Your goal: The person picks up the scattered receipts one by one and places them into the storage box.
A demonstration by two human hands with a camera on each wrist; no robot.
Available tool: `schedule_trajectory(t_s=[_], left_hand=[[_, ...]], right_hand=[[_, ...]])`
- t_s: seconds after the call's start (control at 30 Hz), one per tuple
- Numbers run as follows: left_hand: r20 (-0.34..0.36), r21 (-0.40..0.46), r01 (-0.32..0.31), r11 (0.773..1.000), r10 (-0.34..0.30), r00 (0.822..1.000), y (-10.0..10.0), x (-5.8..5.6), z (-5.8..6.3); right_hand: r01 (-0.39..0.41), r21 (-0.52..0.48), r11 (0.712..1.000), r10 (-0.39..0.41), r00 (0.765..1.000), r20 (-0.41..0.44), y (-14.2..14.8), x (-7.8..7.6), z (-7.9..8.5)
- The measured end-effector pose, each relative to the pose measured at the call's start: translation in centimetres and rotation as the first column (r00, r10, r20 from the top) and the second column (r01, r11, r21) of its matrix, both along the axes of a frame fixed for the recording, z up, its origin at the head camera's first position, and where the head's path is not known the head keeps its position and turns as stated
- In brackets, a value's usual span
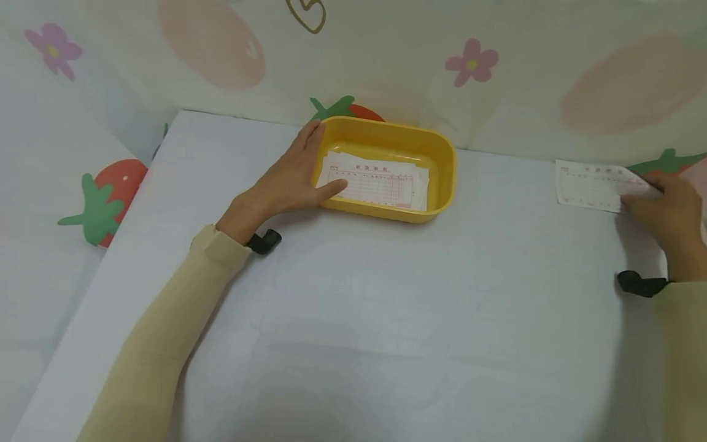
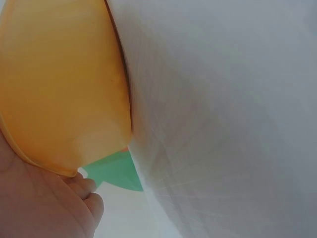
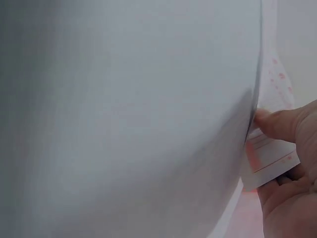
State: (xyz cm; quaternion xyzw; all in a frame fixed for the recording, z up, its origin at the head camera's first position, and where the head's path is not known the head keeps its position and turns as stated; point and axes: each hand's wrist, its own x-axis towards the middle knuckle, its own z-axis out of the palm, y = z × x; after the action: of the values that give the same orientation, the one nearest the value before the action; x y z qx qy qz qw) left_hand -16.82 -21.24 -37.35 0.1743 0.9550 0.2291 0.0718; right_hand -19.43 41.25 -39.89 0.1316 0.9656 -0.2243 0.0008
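Observation:
In the head view a yellow plastic basket (image 1: 448, 175) stands at the table's back edge, with several white slips printed in red (image 1: 372, 184) lying in it. My left hand (image 1: 287, 178) holds the basket's left end, thumb over the rim on the inside and fingers along the outside. Far to the right, my right hand (image 1: 671, 212) pinches a printed receipt slip (image 1: 588, 185) by its right end, between thumb and fingers. That slip (image 3: 272, 161) shows only in part in the right wrist view.
A white table top (image 1: 386, 307) spreads below both hands. Behind it hangs a pale cloth (image 1: 409, 37) with strawberry and flower prints. Each wrist carries a black strap piece (image 1: 265, 242).

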Motion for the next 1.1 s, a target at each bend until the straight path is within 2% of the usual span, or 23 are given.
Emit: schedule_trajectory(t_s=[0.13, 0.33, 0.47, 0.67, 0.9, 1.1], left_hand=[[0.015, -0.004, 0.012, 1.000, -0.011, 1.000, 0.3, -0.2, -0.1], [0.015, -0.016, 0.013, 1.000, -0.013, 1.000, 0.5, -0.2, -0.1], [0.009, -0.020, 0.007, 1.000, -0.006, 1.000, 0.5, -0.2, 0.0], [0.005, -0.021, 0.008, 1.000, -0.008, 1.000, 0.4, -0.2, 0.1], [0.019, -0.020, -0.007, 1.000, 0.007, 1.000, 0.1, -0.1, 0.2], [0.011, -0.016, -0.007, 1.000, 0.007, 1.000, -0.1, 0.0, 0.1]], right_hand=[[0.025, 0.000, 1.000, -0.025, 1.000, -0.002, 0.7, 0.9, -0.5], [0.057, 0.017, 0.998, -0.057, 0.998, 0.032, 0.8, 1.8, 0.1], [0.033, 0.051, 0.998, -0.034, 0.999, 0.011, 0.8, 2.2, 0.3], [0.029, 0.055, 0.998, -0.031, 0.999, 0.029, 0.2, 3.4, 0.8], [0.083, -0.040, 0.996, -0.080, 0.994, 0.073, -1.3, 4.4, 1.8], [0.142, -0.073, 0.987, -0.135, 0.986, 0.097, -2.7, 5.4, 2.5]])
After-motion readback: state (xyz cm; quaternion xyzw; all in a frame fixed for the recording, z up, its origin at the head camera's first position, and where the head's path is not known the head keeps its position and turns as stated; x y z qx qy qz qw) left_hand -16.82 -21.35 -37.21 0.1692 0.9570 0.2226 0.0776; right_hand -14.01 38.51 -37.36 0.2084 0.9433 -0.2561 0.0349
